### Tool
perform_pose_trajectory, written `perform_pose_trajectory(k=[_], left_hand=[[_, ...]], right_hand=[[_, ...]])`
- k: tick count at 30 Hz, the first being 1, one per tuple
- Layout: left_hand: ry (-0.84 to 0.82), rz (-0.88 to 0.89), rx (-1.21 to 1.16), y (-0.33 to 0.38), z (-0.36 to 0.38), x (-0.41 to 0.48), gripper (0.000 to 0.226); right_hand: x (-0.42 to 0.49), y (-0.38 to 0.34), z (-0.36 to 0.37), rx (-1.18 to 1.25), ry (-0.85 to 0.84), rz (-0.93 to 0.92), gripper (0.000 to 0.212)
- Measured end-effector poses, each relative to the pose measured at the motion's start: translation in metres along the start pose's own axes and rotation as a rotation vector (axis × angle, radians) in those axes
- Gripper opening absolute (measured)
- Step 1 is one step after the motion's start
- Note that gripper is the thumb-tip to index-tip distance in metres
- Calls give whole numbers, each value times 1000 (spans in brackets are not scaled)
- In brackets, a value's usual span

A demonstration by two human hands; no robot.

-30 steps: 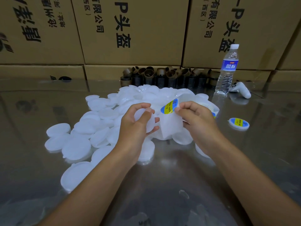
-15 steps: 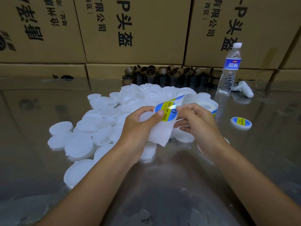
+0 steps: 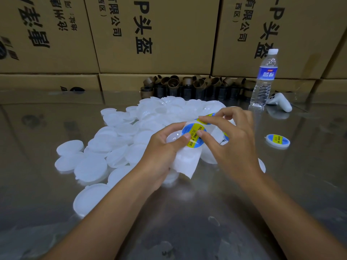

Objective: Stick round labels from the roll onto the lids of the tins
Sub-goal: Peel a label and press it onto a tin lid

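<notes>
Pressing the round label [image 3: 193,139] onto the lid [image 3: 171,137], the left grip [image 3: 161,147] holds the white lid with fingers curled beneath it and the thumb on the label's left half. The right grip [image 3: 232,145] pinches the backing strip [image 3: 187,164], with one digit at the label's right edge and another on the strip above, where a second label [image 3: 211,115] shows. One second earlier the label stood half-peeled at the strip's upper end, clear of a bare lid. Half a second earlier it had reached the left thumb, and it now lies across the lid's face. The transfer therefore appears to be in its final stage: freeing the label from the strip and smoothing it remain. Whether the whole disc adheres cannot be told. The label is blue with a yellow band reading "SO", "ING", "P" and "STE" around the thumbs, plus Chinese characters. Left of the grips, a pile of unlabelled lids [image 3: 116,147] covers the reflective tabletop [image 3: 187,222], and one labelled lid [image 3: 277,140] lies apart at the right, its print too small to read. Behind it stands a water bottle [image 3: 263,79] with a blue wrapper marked "蓝标". The cartons [image 3: 159,34] at the back carry "头盔", "有限公司" and "(西区)".
</notes>
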State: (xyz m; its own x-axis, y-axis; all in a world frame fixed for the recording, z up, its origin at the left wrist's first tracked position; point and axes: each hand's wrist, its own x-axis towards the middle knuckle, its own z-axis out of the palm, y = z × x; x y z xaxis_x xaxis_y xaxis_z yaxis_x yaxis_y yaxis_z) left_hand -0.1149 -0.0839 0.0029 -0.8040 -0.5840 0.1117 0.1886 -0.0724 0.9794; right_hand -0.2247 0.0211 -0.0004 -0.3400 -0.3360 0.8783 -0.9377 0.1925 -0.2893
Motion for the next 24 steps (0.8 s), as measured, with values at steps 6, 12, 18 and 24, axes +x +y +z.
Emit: perform_pose_trajectory(k=[6, 12, 18, 24], left_hand=[[14, 9, 41, -3, 0, 1, 19], [17, -44, 15, -3, 1, 3, 18], [5, -95, -12, 0, 1, 2, 26], [-15, -96, 22, 0, 0, 2, 23]], right_hand=[[1, 2, 0, -49, -18, -54, 19], [1, 4, -2, -101, -29, -140, 14], [1, 1, -3, -75, -115, -173, 15], [0, 1, -2, -61, -48, -228, 12]])
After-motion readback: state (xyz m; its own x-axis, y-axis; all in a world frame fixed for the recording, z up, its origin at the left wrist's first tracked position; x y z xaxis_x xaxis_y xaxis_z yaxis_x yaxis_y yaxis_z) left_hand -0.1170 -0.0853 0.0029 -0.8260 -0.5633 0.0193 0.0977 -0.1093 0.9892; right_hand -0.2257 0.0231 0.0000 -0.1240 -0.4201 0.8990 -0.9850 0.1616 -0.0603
